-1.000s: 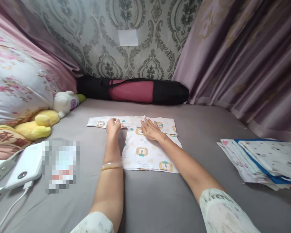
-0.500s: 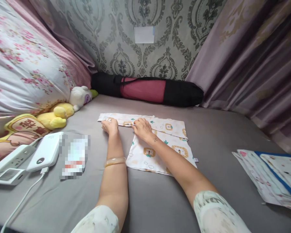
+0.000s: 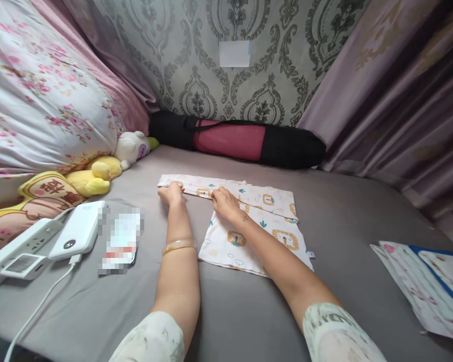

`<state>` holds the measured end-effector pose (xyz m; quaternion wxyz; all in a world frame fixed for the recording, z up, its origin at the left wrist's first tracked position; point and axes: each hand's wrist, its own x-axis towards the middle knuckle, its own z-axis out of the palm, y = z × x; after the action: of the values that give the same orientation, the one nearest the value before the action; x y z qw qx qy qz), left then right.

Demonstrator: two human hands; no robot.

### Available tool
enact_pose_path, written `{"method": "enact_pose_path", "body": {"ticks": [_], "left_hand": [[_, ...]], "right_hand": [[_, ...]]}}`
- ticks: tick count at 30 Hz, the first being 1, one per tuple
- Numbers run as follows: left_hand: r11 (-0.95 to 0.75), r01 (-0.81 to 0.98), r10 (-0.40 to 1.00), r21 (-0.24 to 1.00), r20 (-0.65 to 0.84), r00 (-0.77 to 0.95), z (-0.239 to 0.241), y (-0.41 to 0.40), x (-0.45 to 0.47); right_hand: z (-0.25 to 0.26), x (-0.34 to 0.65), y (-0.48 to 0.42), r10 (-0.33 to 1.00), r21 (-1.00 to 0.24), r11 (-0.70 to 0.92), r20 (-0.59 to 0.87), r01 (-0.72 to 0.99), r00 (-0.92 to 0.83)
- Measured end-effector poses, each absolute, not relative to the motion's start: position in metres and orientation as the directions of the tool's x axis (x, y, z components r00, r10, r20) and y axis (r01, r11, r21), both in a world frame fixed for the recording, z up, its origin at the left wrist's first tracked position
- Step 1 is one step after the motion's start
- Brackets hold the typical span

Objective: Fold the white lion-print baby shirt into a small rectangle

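Observation:
A white child's garment (image 3: 266,231) printed with lion faces and small green leaves lies flat on the grey bed sheet. A narrow strip of it stretches to the left along its far side. My left hand (image 3: 170,192) grips the near edge of that strip by its left end, fingers curled. To the right, my right hand (image 3: 225,202) pinches the strip's edge where it meets the wider part; the fingertips are partly hidden. A small tag (image 3: 311,255) sticks out at the garment's lower right.
Folded cloths (image 3: 419,286) lie in a stack at the right. A black and red long bag (image 3: 230,140) rests against the wall. On the left are plush toys (image 3: 88,177), a power strip (image 3: 32,244), a white power bank (image 3: 79,231) with a cable, and a blurred-out flat object (image 3: 121,241).
The view has shifted slightly, so everything sits a little further right. Both hands keep nearly the same places on the garment.

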<state>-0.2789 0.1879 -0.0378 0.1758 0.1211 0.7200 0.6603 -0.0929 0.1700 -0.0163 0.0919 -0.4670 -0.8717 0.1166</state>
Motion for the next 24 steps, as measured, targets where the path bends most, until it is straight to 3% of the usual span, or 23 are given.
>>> {"method": "enact_pose_path", "body": {"ticks": [3, 9, 11, 16, 19, 21, 24], "left_hand": [[0.033, -0.243, 0.318, 0.969, -0.241, -0.917, -0.031, 0.188, -0.276], [-0.012, -0.379, 0.414, 0.925, -0.340, -0.844, -0.032, 0.192, -0.275], [-0.006, -0.350, 0.413, 0.937, -0.316, -0.854, -0.035, 0.194, -0.277], [-0.100, -0.134, 0.388, 0.986, -0.085, -0.918, -0.035, 0.197, -0.279], [-0.169, -0.283, 0.471, 0.944, -0.175, -0.865, -0.028, 0.200, -0.276], [-0.216, -0.418, 0.558, 0.882, -0.240, -0.794, -0.022, 0.201, -0.274], [-0.284, -0.538, 0.700, 0.793, -0.212, -0.682, -0.013, 0.199, -0.274]], "right_hand": [[-0.013, -0.089, 0.173, 0.825, -0.320, 0.543, 0.033, 0.776, -0.564], [-0.016, -0.085, 0.177, 0.808, -0.340, 0.565, 0.043, 0.752, -0.588], [-0.017, -0.085, 0.180, 0.802, -0.359, 0.570, 0.047, 0.739, -0.595], [-0.014, -0.082, 0.200, 0.835, -0.508, 0.511, 0.103, 0.693, -0.541], [-0.013, -0.075, 0.213, 0.906, -0.514, 0.412, 0.146, 0.752, -0.396], [-0.013, -0.070, 0.218, 0.906, -0.458, 0.410, 0.101, 0.789, -0.411], [-0.013, -0.065, 0.219, 0.875, -0.378, 0.453, 0.016, 0.807, -0.483]]}}
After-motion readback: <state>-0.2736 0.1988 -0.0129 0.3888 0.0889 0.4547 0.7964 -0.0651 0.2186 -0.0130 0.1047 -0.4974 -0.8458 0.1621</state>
